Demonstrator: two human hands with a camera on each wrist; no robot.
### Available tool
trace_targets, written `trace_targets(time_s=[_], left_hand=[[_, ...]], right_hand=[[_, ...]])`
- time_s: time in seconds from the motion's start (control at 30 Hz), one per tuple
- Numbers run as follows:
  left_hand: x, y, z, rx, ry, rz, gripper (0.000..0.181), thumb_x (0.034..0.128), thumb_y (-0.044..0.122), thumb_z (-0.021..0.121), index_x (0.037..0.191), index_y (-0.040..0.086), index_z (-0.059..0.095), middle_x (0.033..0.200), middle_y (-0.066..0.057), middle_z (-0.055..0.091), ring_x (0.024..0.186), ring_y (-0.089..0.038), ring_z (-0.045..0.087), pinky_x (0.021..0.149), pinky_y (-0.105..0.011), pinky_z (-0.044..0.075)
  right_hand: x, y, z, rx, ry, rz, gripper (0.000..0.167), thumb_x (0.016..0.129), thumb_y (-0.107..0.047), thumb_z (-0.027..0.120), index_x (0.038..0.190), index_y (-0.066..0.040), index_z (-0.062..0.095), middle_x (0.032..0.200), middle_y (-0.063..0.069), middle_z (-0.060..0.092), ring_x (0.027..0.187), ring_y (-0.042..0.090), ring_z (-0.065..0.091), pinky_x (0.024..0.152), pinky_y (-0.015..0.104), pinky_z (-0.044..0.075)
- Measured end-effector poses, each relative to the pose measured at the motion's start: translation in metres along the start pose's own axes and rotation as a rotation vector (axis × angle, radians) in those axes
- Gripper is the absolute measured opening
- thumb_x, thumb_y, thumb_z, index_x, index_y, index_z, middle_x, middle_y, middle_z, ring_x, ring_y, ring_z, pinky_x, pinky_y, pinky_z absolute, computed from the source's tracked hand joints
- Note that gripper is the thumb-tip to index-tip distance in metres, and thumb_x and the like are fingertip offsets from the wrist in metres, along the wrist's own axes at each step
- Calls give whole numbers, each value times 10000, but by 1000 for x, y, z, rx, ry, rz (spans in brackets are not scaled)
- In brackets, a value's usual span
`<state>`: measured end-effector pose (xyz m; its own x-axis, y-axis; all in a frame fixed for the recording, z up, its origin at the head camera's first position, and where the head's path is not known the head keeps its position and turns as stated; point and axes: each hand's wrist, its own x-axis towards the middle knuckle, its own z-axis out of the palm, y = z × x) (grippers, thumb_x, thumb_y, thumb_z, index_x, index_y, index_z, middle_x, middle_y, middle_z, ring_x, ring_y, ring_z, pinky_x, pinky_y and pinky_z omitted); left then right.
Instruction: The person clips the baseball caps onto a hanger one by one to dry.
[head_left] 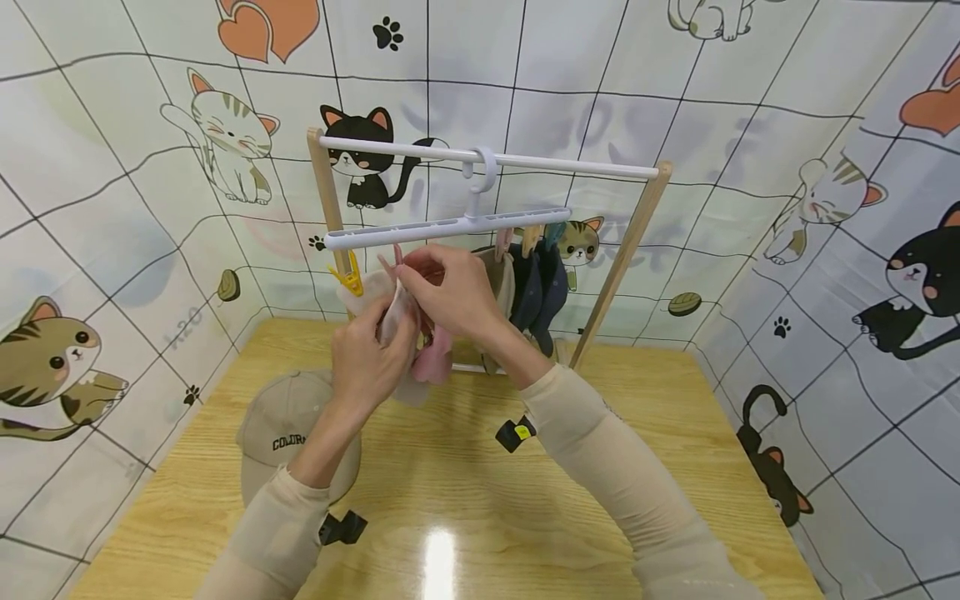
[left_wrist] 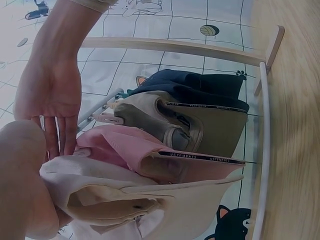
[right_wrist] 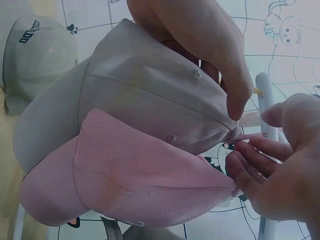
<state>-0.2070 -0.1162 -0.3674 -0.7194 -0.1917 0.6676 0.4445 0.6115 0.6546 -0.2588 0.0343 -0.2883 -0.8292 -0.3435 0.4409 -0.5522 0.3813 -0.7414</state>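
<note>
My left hand grips an off-white cap, fingers and thumb near its top edge below the hanger. At that same edge my right hand pinches a pink clothespin, partly hidden by the fingers. Beside the off-white cap hangs a pink cap, its lining band visible in the left wrist view. Farther along the hanger are an olive-beige cap and dark navy caps. A yellow clothespin hangs near the hanger's left end.
A wooden rack with a white top bar carries the hanger. On the wooden table lie a tan cap at left and a black object with a yellow mark. Cat-print sheets surround the table.
</note>
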Motion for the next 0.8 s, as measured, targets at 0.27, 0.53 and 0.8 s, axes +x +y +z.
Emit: trace_targets(time_s=[0.27,0.53,0.8], left_hand=[[-2,-2,-3,13,-25,-34,275,1008,260,710,1191,83,814,883,-193,809,687,-361,737,591,-438,532],[-3,-5,-6,23,-40,-62,338,1019,303,741,1283,99,793,974,-194,818,764,-361,750,640,-441,535],[-4,-7,-10,18,-64,-78,422,1038,368,737,1385,129,759,1068,-177,827,826,-351,761,673,-457,559]], right_hand=[[-3,3,-1,22,-10,-22,241,1097,-262,740,1225,-70,811,1188,85,846,1033,193,821,951,342,665],[-5,3,-1,12,2,-37,264,1092,-253,728,1268,-72,801,1240,88,838,1051,202,815,975,351,662],[-6,1,-1,49,-8,-41,300,1095,-252,727,1320,-61,779,1298,101,821,1115,229,819,1019,367,661]])
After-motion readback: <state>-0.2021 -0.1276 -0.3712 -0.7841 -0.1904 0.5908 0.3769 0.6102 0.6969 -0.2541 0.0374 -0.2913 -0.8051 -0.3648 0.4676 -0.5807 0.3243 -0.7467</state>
